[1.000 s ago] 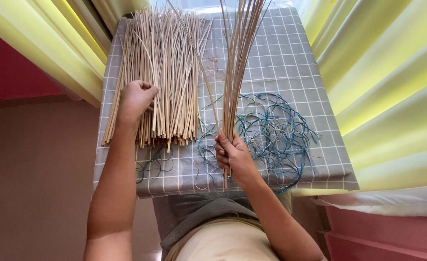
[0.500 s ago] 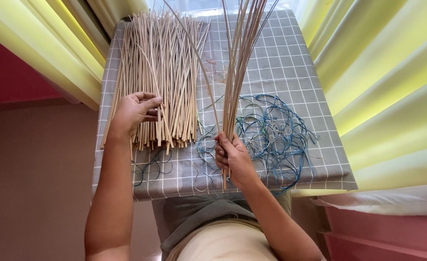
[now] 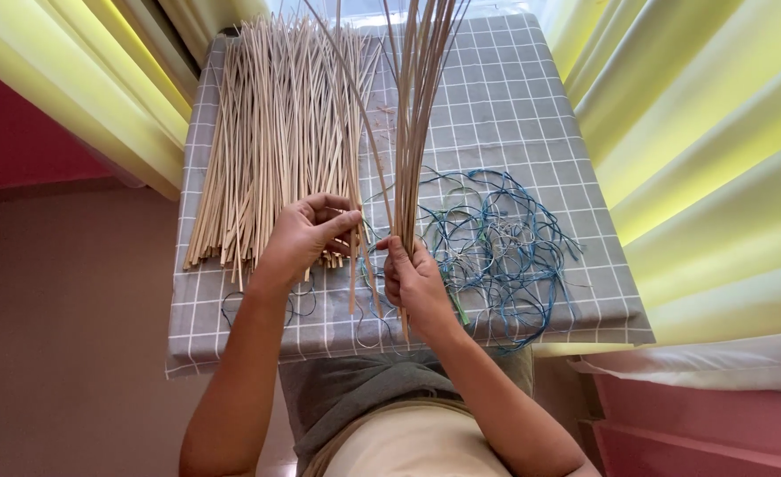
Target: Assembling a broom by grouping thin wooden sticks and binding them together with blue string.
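Now | right hand (image 3: 415, 281) grips stick bundle (image 3: 419, 115), tops cropped; left hand (image 3: 307, 237) pinches one stick (image 3: 355, 265)

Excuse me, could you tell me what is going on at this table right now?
A person sits at a grey checked tablecloth. The right hand grips an upright bundle of thin sticks. The left hand pinches one stick at the flat pile of sticks. Tangled blue strings lie beside them.
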